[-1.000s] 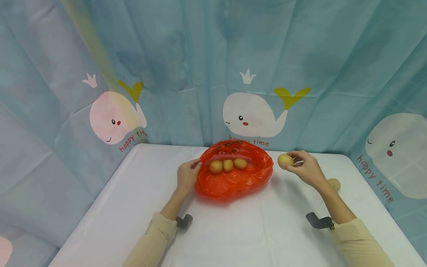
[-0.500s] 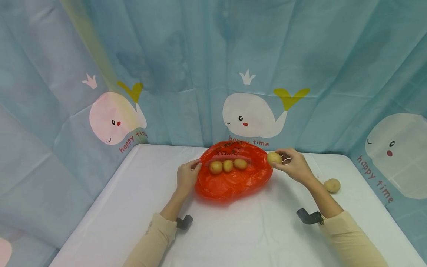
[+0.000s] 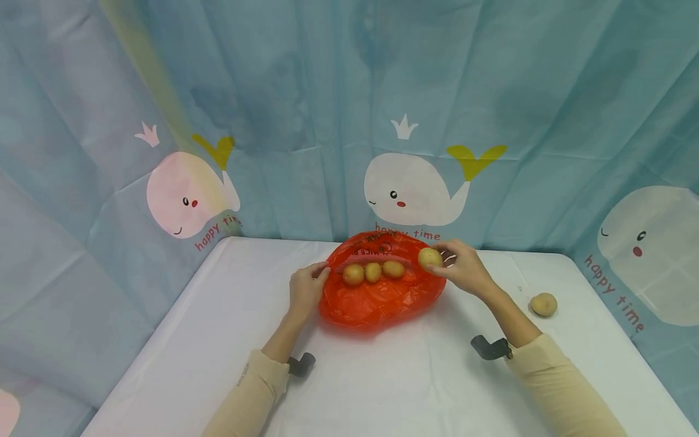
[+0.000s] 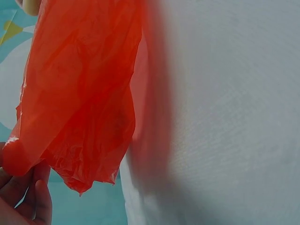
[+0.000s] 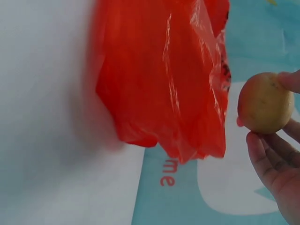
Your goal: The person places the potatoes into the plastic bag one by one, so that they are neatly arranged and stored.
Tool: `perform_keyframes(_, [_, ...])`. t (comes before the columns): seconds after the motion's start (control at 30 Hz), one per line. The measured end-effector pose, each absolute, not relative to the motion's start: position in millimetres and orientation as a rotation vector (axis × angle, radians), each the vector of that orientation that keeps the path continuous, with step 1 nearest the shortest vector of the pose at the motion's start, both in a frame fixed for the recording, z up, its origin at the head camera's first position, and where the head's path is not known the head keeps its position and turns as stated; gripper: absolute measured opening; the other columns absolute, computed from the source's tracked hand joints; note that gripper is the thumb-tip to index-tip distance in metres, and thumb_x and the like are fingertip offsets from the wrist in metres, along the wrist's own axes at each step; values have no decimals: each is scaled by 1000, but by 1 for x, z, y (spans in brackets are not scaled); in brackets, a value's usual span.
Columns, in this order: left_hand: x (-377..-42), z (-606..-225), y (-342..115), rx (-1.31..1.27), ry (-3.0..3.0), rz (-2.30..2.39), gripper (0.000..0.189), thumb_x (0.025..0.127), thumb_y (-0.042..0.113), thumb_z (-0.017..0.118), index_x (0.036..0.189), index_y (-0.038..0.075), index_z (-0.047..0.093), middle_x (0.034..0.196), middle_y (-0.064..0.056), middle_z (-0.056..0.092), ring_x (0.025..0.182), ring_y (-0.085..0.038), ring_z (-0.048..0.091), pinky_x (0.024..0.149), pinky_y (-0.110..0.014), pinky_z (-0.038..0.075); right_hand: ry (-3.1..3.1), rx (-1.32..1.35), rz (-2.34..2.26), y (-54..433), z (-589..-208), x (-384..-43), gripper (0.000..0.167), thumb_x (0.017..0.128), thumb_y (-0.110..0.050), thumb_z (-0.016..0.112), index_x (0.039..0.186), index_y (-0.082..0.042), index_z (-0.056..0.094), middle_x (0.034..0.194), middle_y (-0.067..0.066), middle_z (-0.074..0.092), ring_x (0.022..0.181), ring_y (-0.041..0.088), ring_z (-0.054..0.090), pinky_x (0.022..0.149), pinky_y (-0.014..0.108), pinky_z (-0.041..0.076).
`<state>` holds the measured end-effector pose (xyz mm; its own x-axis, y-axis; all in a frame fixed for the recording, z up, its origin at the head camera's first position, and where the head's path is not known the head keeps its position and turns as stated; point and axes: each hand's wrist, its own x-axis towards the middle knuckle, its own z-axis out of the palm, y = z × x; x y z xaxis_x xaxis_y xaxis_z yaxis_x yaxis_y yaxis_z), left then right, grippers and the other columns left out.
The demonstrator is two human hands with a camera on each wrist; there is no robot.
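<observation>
A red plastic bag (image 3: 377,300) stands with its mouth spread at the back of the table, and three potatoes (image 3: 353,274) lie in a row inside it. My left hand (image 3: 307,288) pinches the left edge of the bag's rim between thumb and fingers; the left wrist view shows the red film (image 4: 84,93) over those fingers. At the bag's right rim, my right hand (image 3: 463,267) grips another potato (image 3: 430,258) by its sides, above the opening. In the right wrist view this potato (image 5: 265,103) sits between thumb and fingertips, apart from the bag.
One more potato (image 3: 543,304) rests on the white table (image 3: 393,382) to the right, beyond my right forearm. A blue curtain (image 3: 306,121) with whale prints hangs right behind the table's back edge and along both sides.
My right hand has carried its potato leftward, from beside the bag to over its right rim. The potato on the table has come into full view. My left hand stays at the rim.
</observation>
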<state>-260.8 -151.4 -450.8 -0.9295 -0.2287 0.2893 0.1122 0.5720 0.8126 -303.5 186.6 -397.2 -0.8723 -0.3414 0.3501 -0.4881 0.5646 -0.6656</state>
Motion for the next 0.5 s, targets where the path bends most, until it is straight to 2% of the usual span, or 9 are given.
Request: perform_keyframes(0.5, [-261, -450, -150, 80, -2443, -1306, 28, 95, 16, 63, 118, 3, 70, 113, -15, 72, 105, -30, 69, 92, -41, 56, -2650, 796, 1200, 153, -398, -309, 41, 80, -12, 79, 116, 1, 64, 106, 16, 64, 96, 29, 61, 84, 45, 58])
